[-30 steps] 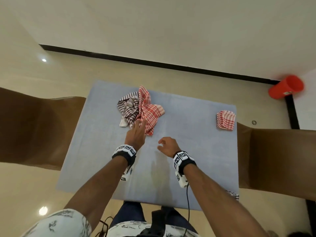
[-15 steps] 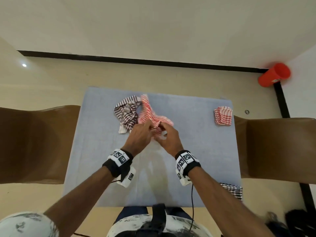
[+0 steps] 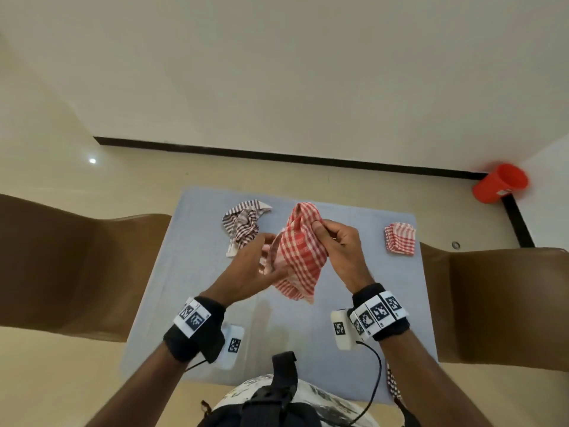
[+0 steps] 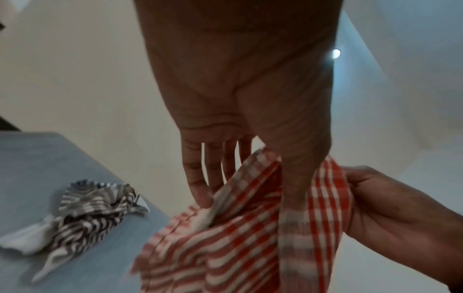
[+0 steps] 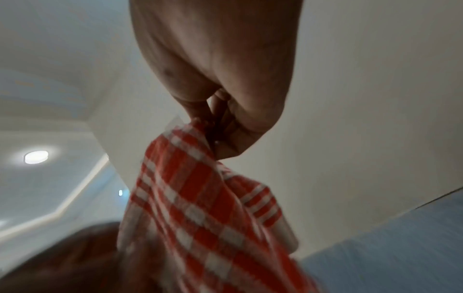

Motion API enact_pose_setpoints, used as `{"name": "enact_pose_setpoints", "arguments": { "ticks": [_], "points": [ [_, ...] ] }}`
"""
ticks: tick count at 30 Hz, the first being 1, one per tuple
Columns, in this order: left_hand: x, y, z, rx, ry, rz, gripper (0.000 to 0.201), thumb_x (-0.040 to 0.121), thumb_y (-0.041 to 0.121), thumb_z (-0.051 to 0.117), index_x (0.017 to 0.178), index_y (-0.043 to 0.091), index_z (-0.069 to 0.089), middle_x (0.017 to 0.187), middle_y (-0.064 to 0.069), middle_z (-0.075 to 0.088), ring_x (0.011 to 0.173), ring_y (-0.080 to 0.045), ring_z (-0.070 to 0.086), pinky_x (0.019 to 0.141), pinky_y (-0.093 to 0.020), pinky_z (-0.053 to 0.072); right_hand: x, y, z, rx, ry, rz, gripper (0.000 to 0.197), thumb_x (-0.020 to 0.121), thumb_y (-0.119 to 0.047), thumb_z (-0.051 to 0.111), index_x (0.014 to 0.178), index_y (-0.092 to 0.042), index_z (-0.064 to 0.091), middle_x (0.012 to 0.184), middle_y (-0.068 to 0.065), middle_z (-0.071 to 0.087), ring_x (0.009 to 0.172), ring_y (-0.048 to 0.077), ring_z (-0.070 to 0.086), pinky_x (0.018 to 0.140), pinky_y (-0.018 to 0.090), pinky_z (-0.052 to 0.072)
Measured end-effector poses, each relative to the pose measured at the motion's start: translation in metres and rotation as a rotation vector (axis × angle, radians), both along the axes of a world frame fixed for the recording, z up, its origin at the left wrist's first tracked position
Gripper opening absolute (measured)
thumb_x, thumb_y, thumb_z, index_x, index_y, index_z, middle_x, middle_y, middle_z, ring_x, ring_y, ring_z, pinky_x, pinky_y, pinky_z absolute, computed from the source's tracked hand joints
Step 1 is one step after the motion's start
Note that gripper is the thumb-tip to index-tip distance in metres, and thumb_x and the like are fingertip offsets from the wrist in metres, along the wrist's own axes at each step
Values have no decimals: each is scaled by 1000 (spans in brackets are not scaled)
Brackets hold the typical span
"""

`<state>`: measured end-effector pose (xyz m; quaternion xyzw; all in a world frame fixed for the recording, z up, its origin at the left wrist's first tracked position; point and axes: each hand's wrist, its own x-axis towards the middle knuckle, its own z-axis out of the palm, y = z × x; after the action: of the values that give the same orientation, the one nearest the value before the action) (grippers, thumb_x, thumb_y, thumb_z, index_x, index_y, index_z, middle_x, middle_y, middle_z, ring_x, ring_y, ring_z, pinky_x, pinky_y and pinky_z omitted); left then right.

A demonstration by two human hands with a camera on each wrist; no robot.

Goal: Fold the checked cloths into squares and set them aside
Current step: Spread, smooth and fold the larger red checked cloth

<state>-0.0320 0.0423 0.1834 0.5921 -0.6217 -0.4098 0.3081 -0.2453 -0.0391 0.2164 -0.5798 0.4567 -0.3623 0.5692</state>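
Grey table (image 3: 197,303) below, brown chairs either side, and the red cloth (image 3: 300,257) is up in the air over the middle of it, held between both hands. Right hand (image 3: 341,251) has the top of it: thumb and fingers pinched tight on a bunched edge, and the right wrist view shows the cloth (image 5: 200,208) hanging straight down from that pinch. So the cloth's length runs downward and toward the person, with the loose end dangling just above the table.

Left hand (image 3: 249,269) sits lower and to the left, its fingers (image 4: 198,178) fairly straight and working into the cloth's side, thumb pressing a hem against them, a light pinch rather than a fist. It looks to be hunting for a corner.

That's the key here, I'd say: the right hand owns the top, the left is nearer the free lower edge, so the spread should come from the left drawing outward and away from the right.

Striped cloth (image 3: 243,224) lies crumpled on the far left of the table, not yet folded. One folded red square (image 3: 399,238) sits at the far right edge, well apart.
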Motion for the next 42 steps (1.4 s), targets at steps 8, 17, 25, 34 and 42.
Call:
{"name": "enact_pose_setpoints", "arguments": {
  "ticks": [8,17,25,34,42],
  "points": [
    [-53,3,42,-342,-77,147,7,98,18,69,94,22,74,87,21,71,83,0,69,71,-10,49,-58,11,50,4,-56,-114,23,103,-30,59,110,-17,77,95,3,79,85,20,76,79,33,63],
    [-90,-2,104,-468,-73,138,25,107,37,50,93,23,65,66,2,65,52,-15,60,44,-38,50,-108,32,47,-416,354,73,38,89,-25,77,125,-26,65,122,-21,63,111,0,59,85,21,50],
    [-105,1,133,-486,-187,-235,21,107,32,53,107,21,71,88,6,76,70,-7,72,60,-27,59,-91,46,38,-474,243,230,10,92,-20,70,85,-21,76,76,-10,75,67,13,69,61,24,55],
    [-45,13,160,-645,-156,224,16,105,24,54,102,19,69,73,8,69,67,-8,71,49,-20,54,-140,40,-41,-368,683,-310,34,79,8,70,66,-22,63,64,-6,61,59,11,55,54,18,36],
    [47,14,102,-397,-437,171,15,100,30,59,102,20,71,77,11,71,66,-4,70,62,-38,62,-175,31,-23,-235,713,-285,23,82,5,72,89,-17,75,77,-15,66,76,5,66,67,17,51]
  ]
}}
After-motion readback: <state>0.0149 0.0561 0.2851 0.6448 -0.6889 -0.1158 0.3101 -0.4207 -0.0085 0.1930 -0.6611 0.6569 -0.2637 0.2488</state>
